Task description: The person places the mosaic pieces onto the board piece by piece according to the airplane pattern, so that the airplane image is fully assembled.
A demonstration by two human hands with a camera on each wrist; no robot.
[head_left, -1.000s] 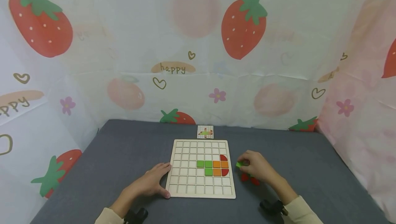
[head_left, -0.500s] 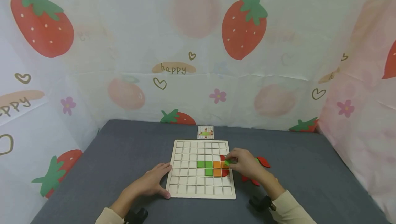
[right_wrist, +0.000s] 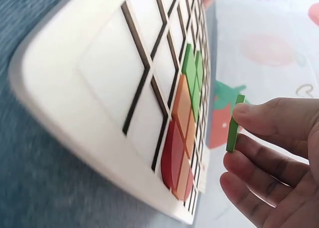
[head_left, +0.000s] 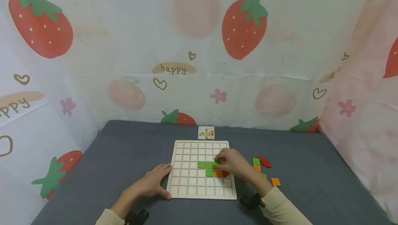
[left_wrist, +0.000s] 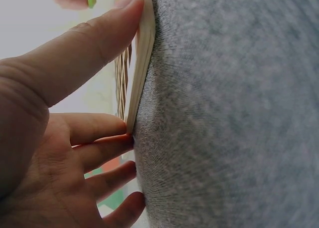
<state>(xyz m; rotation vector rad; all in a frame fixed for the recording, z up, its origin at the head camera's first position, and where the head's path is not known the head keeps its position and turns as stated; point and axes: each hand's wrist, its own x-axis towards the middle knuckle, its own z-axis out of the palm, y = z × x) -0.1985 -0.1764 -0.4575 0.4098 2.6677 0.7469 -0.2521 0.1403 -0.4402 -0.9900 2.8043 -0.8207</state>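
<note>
A pale wooden grid board [head_left: 202, 196] lies flat on the dark table. My left hand [head_left: 152, 182] touches the board's left edge with its fingers, thumb at the near-left corner; the left wrist view shows the thumb on the board's rim [left_wrist: 142, 58]. Above the board's right part, my right hand [head_left: 234, 163] pinches a green square tile [right_wrist: 235, 125] between thumb and fingers, clear of the surface. Several tiles sit in the grid: green squares [right_wrist: 189, 63], orange squares [right_wrist: 180, 101] and red rounded pieces [right_wrist: 172, 153]. In the head view, the right hand partly covers them.
A small patterned card [head_left: 206, 132] lies behind the board. Right of the board are loose pieces: a green square [head_left: 256, 161], a red leaf-shaped piece [head_left: 265, 162], an orange square [head_left: 275, 181] and others partly under the right forearm. A strawberry-print curtain [head_left: 183, 93] hangs behind the table.
My right hand has moved left from the loose pieces to over the board, carrying the green tile. More loose pieces are uncovered. My left hand has stayed in place.
</note>
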